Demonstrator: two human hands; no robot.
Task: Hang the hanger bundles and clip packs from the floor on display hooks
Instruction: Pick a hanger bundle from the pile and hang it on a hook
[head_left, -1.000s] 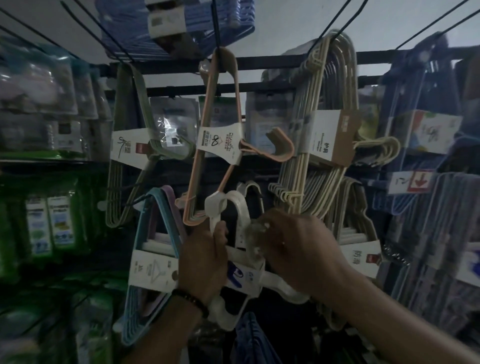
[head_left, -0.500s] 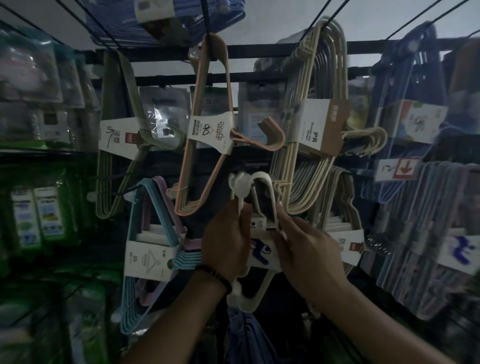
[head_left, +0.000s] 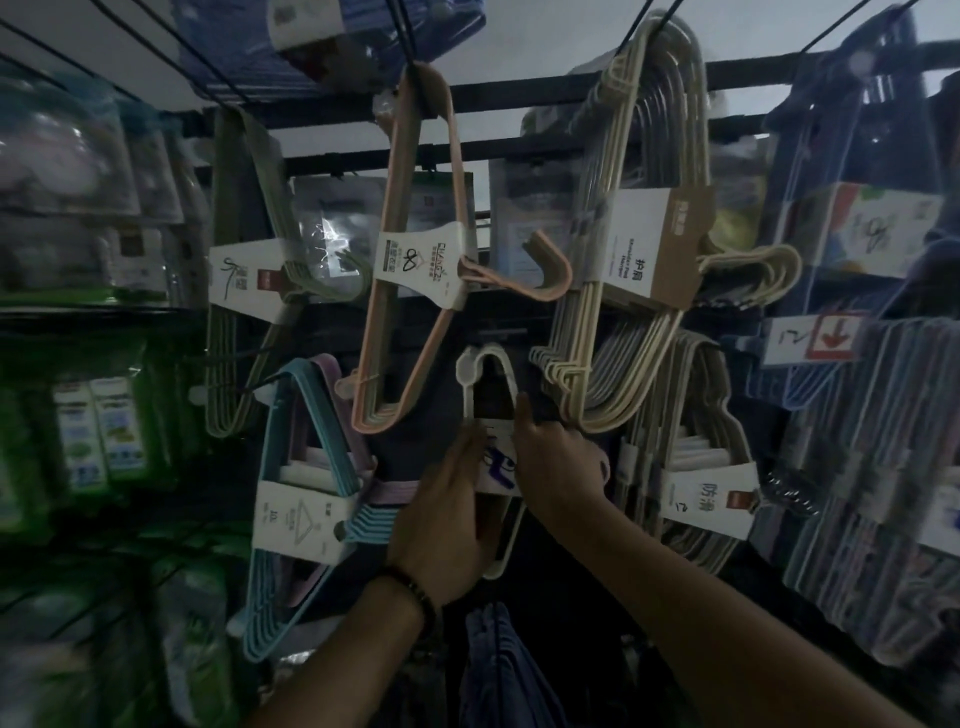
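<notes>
Dim aisle, view looking up at a black metal display rack (head_left: 519, 98) crowded with hung stock. White plastic hanger bundle (head_left: 485, 379) sits low centre, upright, its hook top in the dark gap between a peach plastic hanger bundle (head_left: 402, 291) on the left and a cream wire hanger bundle (head_left: 618, 291) on the right, below both. Can't tell whether its hook sits over a display peg. Left hand (head_left: 447, 514), back to camera, dark beaded bracelet (head_left: 415, 597) at the wrist, lies against the bundle's left side; fingers run nearly straight up onto the printed card label (head_left: 498, 462); can't tell whether it has a hold. Right hand (head_left: 558, 462) grips the bundle's right edge at the label, one finger raised beside the hook's neck. Blue and lilac hanger bundle (head_left: 291, 467) hangs just left of the left hand; grey hanger bundle (head_left: 696, 457) hangs right of the right hand.
</notes>
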